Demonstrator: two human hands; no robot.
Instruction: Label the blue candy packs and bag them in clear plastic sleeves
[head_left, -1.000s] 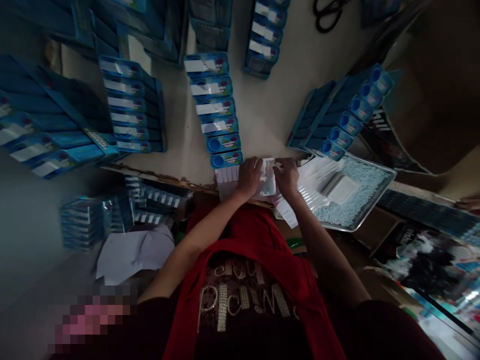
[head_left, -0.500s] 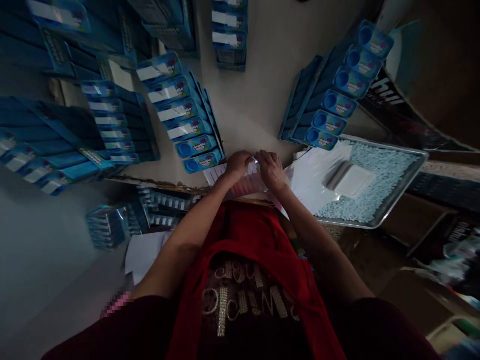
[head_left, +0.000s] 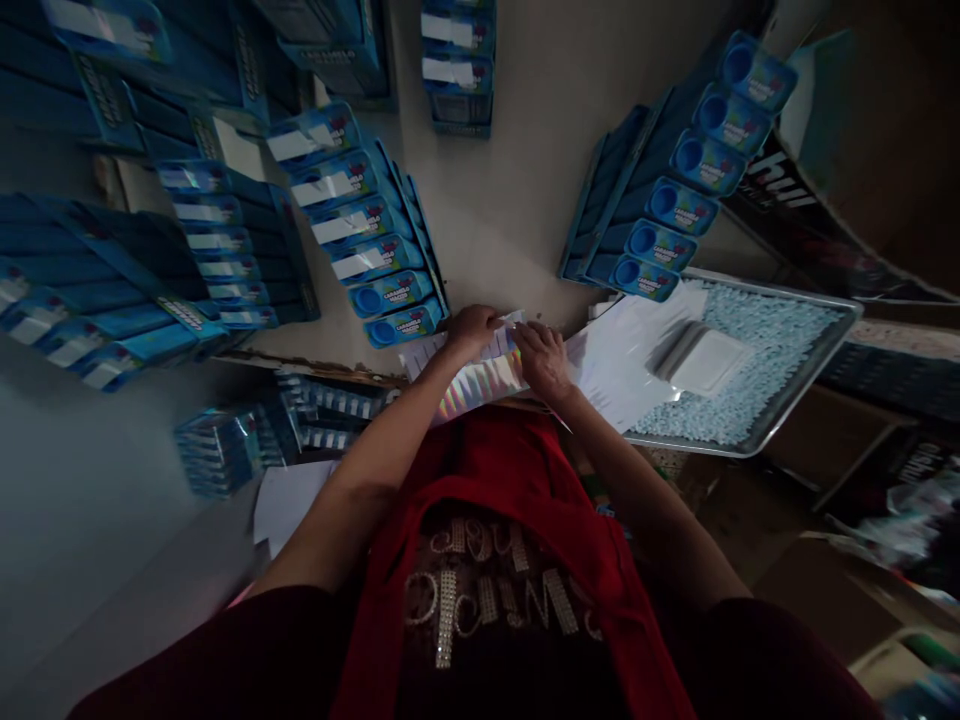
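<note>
A shiny iridescent sheet (head_left: 480, 385) with strip-like bands lies in front of my body at the table's edge. My left hand (head_left: 472, 332) is closed, its fingertips pinching at the sheet's upper edge. Close beside it, my right hand (head_left: 544, 360) has its fingers bent together on the sheet's upper right part. Between the fingertips a small pale bit shows, too small to make out. Just left of my hands stands a row of blue candy boxes (head_left: 397, 293), most with a pale strip across the end; the nearest ones show a bare round spot.
More blue boxes (head_left: 649, 245) stand to the right, without strips. A metal tray (head_left: 806, 405) of pale blue pellets holds white sheets (head_left: 619, 365) and a clear-wrapped pack (head_left: 709, 358). Stacked boxes (head_left: 202, 215) fill the left. Wrapped packs (head_left: 217, 455) sit below the table's edge.
The sheet has turned from see-through reddish to bright with rainbow glare, tilting and spreading leftward. My right hand has shifted slightly down; my left hand stays almost in place.
</note>
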